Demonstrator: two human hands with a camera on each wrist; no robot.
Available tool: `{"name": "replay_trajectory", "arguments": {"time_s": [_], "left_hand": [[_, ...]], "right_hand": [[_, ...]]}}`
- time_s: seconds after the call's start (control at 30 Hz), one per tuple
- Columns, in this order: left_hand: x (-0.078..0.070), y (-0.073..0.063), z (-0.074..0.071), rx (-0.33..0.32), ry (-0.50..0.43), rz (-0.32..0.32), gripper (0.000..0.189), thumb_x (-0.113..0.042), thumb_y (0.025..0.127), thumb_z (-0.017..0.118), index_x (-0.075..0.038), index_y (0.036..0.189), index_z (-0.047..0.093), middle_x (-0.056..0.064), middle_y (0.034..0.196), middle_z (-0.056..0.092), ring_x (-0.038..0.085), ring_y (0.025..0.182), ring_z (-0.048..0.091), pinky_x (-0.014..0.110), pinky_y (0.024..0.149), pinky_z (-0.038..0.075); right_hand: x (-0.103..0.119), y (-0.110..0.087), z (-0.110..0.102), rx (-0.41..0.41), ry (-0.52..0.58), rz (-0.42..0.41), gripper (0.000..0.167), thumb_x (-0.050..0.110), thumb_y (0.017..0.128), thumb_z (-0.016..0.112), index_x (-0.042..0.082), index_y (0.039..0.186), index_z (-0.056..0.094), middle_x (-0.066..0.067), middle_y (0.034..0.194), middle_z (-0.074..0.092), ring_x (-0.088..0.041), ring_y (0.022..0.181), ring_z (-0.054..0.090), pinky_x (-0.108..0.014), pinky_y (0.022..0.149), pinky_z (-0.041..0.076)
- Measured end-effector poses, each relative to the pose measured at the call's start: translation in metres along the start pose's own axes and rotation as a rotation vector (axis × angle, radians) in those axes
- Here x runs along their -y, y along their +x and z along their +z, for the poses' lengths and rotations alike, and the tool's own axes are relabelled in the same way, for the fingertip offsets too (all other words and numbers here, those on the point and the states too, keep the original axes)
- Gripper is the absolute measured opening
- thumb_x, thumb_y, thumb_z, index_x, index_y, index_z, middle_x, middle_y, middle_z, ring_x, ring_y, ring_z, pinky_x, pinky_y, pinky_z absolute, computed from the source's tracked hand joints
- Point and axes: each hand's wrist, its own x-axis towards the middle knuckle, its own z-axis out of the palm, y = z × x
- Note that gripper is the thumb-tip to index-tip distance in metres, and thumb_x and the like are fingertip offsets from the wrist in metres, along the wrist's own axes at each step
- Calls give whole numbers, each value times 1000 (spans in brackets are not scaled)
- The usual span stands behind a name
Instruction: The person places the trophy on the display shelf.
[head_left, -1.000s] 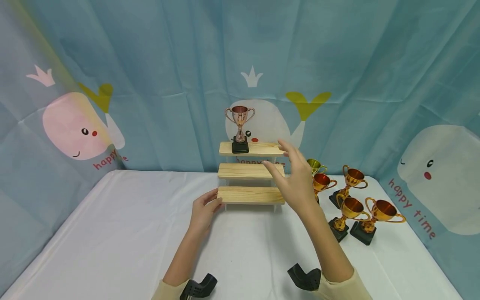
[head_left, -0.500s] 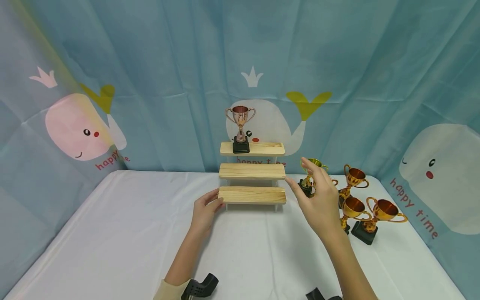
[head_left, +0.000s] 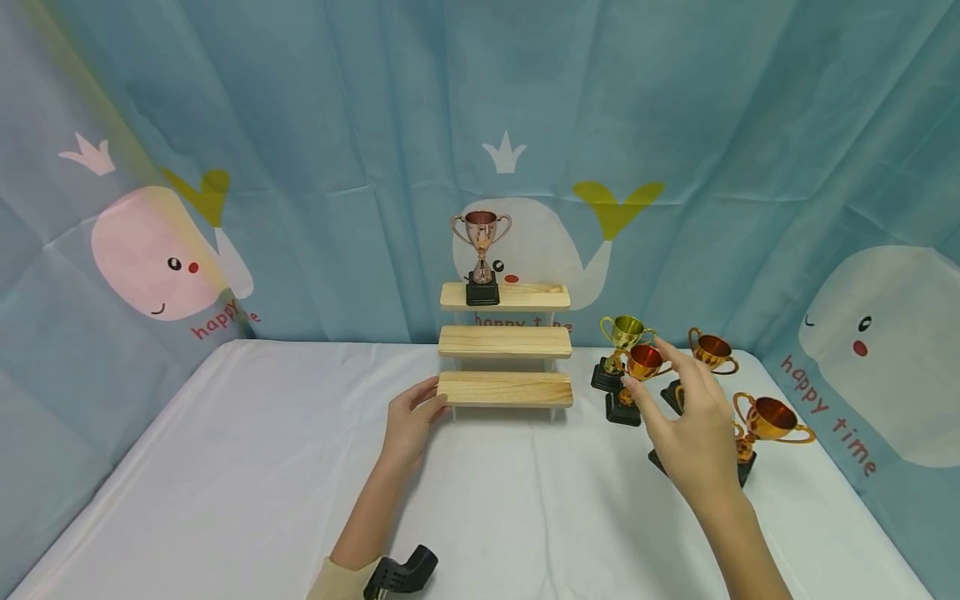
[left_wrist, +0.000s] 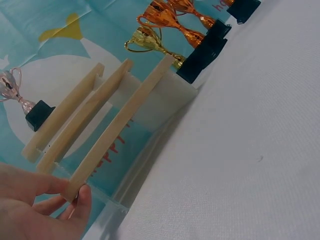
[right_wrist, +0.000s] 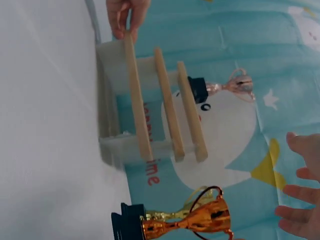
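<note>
A three-tier wooden shelf stand [head_left: 506, 390] stands at the centre back, with a rose-gold trophy [head_left: 482, 229] upright on its top tier. My left hand [head_left: 406, 427] pinches the left end of the lowest plank [left_wrist: 120, 125] between thumb and fingers. Over the trophies on the right, my right hand [head_left: 696, 442] hovers with thumb and fingers spread, holding nothing. Just beyond its fingertips are a yellow-gold trophy [head_left: 624, 331] and a red-orange trophy [head_left: 643, 362]. Another trophy lies mostly hidden behind that hand.
Two more orange-gold trophies stand to the right, one at the back [head_left: 712, 348] and one nearer the front [head_left: 771, 419]. A white cloth [head_left: 285, 467] covers the table. A blue curtain [head_left: 315, 167] with whale prints hangs close behind the stand.
My right hand has moved from beside the upper tiers rightward and down to the trophies, staying spread. My left hand keeps its place on the lowest plank.
</note>
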Motion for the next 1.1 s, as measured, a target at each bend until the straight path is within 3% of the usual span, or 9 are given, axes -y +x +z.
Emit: {"name": "replay_trajectory", "arguments": {"time_s": [0.33,0.67,0.93,1.1], "left_hand": [[0,0,1,-3,-13,-9,45,1,105,59,10,148,52,29,143,55,23,112,66,20,91,62],[0,0,2,-11,-5,-12,45,1,105,60,10,148,53,29,142,56,25,114,66,22,92,62],[0,0,2,-6,-15,-16,45,1,104,60,10,148,53,29,143,56,26,114,66,23,93,62],[-1,0,2,-14,-7,-20,45,0,105,60,9,148,53,29,142,57,24,112,66,22,92,62]], "right_hand": [[-20,-6,-18,-6,-107,75,67,7,84,89,-2,143,60,-29,134,63,-51,124,56,-70,101,48],[-41,-16,-29,59,-193,237,63,15,91,84,-3,145,57,-33,140,58,-54,126,53,-73,102,45],[-56,-21,-31,97,-227,255,63,14,90,85,-7,143,57,-34,135,60,-51,111,58,-67,87,50],[-62,-21,-31,134,-234,286,67,15,89,86,-8,143,55,-37,130,60,-54,116,55,-72,94,47]]}}
